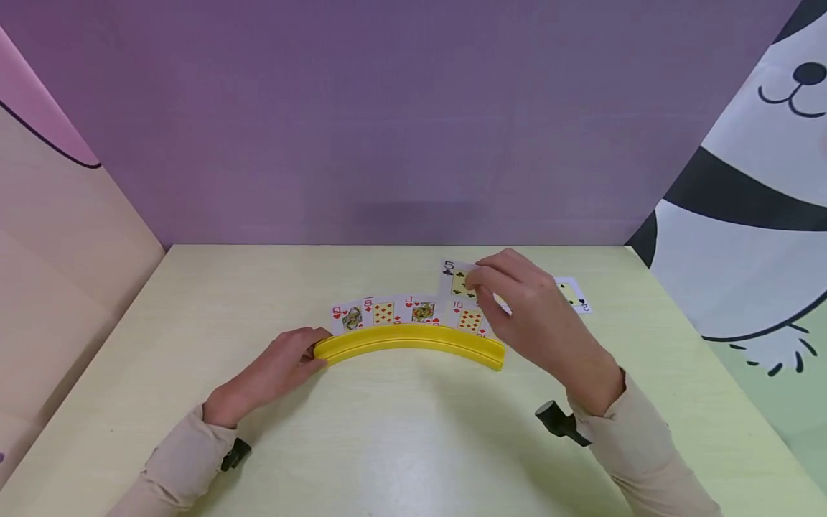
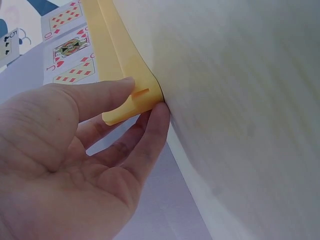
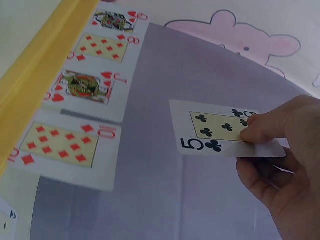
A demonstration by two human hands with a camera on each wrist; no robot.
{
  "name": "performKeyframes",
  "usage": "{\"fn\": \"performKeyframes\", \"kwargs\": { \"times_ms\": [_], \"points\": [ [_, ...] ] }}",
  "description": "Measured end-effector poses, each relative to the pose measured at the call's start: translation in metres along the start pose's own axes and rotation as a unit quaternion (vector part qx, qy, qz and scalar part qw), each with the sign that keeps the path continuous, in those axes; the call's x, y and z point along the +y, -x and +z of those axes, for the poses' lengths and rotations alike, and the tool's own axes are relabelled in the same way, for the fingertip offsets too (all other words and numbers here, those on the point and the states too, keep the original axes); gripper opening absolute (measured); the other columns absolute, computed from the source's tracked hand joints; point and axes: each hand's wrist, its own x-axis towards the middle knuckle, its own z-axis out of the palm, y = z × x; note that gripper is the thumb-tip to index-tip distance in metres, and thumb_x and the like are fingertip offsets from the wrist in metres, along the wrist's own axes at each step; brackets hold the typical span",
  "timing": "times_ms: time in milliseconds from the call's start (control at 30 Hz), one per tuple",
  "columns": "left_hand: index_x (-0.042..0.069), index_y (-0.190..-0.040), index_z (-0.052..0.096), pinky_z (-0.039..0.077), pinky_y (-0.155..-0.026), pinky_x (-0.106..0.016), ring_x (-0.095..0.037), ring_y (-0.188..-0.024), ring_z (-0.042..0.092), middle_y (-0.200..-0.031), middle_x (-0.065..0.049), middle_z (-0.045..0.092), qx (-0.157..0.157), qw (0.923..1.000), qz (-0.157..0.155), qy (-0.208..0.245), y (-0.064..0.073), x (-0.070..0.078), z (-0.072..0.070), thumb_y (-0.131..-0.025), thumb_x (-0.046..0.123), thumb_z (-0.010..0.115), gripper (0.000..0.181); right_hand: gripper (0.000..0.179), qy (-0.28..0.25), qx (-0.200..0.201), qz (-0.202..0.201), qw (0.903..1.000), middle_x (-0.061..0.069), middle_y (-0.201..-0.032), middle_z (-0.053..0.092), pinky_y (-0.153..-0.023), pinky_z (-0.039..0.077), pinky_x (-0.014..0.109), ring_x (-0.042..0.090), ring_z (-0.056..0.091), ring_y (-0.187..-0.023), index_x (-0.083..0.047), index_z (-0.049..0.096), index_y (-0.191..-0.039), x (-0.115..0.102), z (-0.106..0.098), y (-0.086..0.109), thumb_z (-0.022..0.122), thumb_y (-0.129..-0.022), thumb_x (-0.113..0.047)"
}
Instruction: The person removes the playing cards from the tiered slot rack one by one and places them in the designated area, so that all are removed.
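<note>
A curved yellow card holder (image 1: 407, 336) stands on the table, its ends bending toward the person. The left hand (image 1: 278, 366) pinches its left end between thumb and fingers (image 2: 152, 132). In the holder's slot stand a queen of hearts (image 1: 352, 318), an eight of diamonds (image 1: 383, 313), a jack of hearts (image 1: 423, 311) and a ten of diamonds (image 1: 469, 320). The right hand (image 1: 549, 323) pinches a five of clubs (image 3: 215, 127) by one edge, thumb on its face. That card is raised, apart from the row in the right wrist view.
A black-suited card (image 1: 571, 293) lies face up on the table behind the right hand, partly hidden by it. The pale tabletop (image 1: 400, 445) meets a purple wall (image 1: 413, 143) at its far edge. Printed panels flank the table on both sides.
</note>
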Motion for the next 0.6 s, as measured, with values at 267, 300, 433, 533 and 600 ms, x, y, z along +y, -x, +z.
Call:
{"fn": "performKeyframes", "kwargs": {
  "times_ms": [267,300,433,533,600],
  "points": [
    [-0.003,-0.121,0.062,0.059,-0.074,-0.026,-0.018,-0.088,0.065,-0.11,-0.013,0.065,-0.002,1.0,-0.004,0.005,-0.001,0.001,0.001,-0.088,-0.003,0.071,0.034,0.026,0.049,0.014,0.024,0.9984,0.008,-0.097,0.066,-0.077,0.057,0.033,0.02,0.06,-0.09,-0.003,0.069,-0.094,0.019,-0.024,0.007,0.076,-0.076,0.015],
    [-0.003,-0.122,0.062,0.059,-0.074,-0.026,-0.018,-0.088,0.065,-0.11,-0.013,0.065,-0.002,1.0,-0.005,0.006,-0.001,0.001,0.001,-0.088,-0.003,0.071,0.034,0.026,0.054,0.016,0.029,0.998,0.008,-0.098,0.065,-0.078,0.056,0.03,0.02,0.06,-0.09,-0.003,0.069,-0.094,0.021,-0.027,0.008,0.075,-0.077,0.015],
    [-0.002,-0.121,0.062,0.059,-0.074,-0.026,-0.018,-0.088,0.065,-0.111,-0.013,0.065,-0.003,0.9999,-0.008,0.006,-0.001,0.001,0.001,-0.088,-0.003,0.071,0.034,0.026,0.066,0.025,0.061,0.9957,0.008,-0.098,0.063,-0.08,0.048,0.02,0.021,0.057,-0.091,-0.002,0.066,-0.093,0.03,-0.037,0.014,0.072,-0.078,0.018],
    [-0.002,-0.121,0.063,0.059,-0.074,-0.026,-0.018,-0.088,0.064,-0.11,-0.013,0.065,-0.004,0.9999,-0.011,0.007,-0.001,0.0,0.001,-0.089,-0.003,0.071,0.033,0.027,0.066,0.026,0.086,0.9938,0.009,-0.098,0.061,-0.078,0.043,0.019,0.022,0.054,-0.09,-0.002,0.063,-0.093,0.037,-0.042,0.019,0.069,-0.079,0.019],
    [-0.001,-0.12,0.063,0.059,-0.074,-0.026,-0.018,-0.088,0.064,-0.109,-0.012,0.065,-0.004,0.9999,-0.012,0.008,-0.001,0.0,0.001,-0.089,-0.003,0.07,0.032,0.026,0.068,0.025,0.099,0.9925,0.01,-0.098,0.06,-0.077,0.042,0.02,0.022,0.054,-0.09,-0.002,0.061,-0.094,0.041,-0.045,0.022,0.067,-0.08,0.019]
  ]
}}
